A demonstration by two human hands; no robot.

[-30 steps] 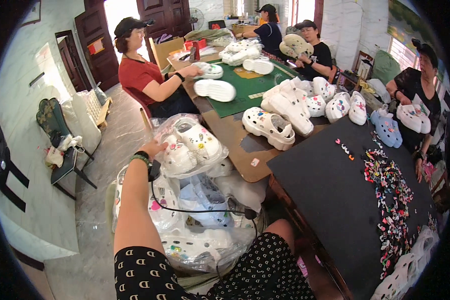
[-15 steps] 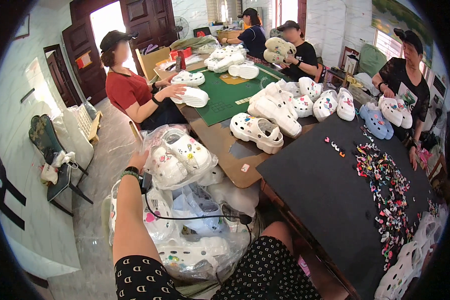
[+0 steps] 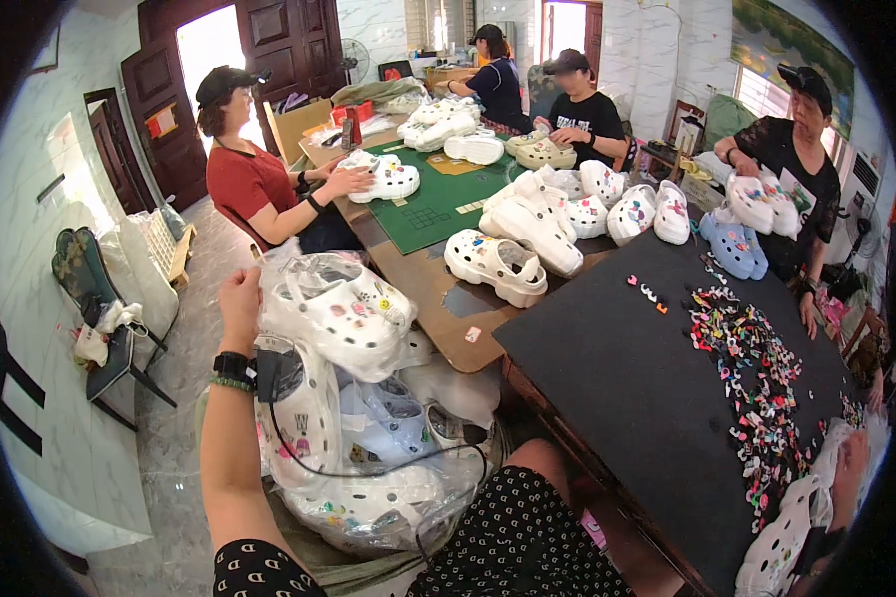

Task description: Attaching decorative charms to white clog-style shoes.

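Note:
My left hand (image 3: pixel 239 303) is closed in a fist on the edge of a clear plastic bag (image 3: pixel 287 261). Inside that bag is a pair of white clogs (image 3: pixel 353 310) with colourful charms, resting on a heap of other bagged clogs. Below them in the heap lie light blue clogs (image 3: pixel 383 423) and more white ones. At the far right rim my right hand (image 3: pixel 850 460) is beside a white clog (image 3: pixel 775 542) and crumpled clear plastic; its fingers are too unclear to read. A dark band circles that wrist.
A black board (image 3: pixel 607 368) covered partly with loose charms (image 3: pixel 747 378) spreads on my right. White clogs (image 3: pixel 528 219) stand on the brown table beyond it. Several people sit or stand around, one handling a white clog (image 3: pixel 383 177) on the green mat (image 3: pixel 428 214). A chair (image 3: pixel 110 343) stands left.
My left hand has drawn back with the bag edge, now in a fist. My right hand has come into view at the right rim. The person at right has lifted white clogs.

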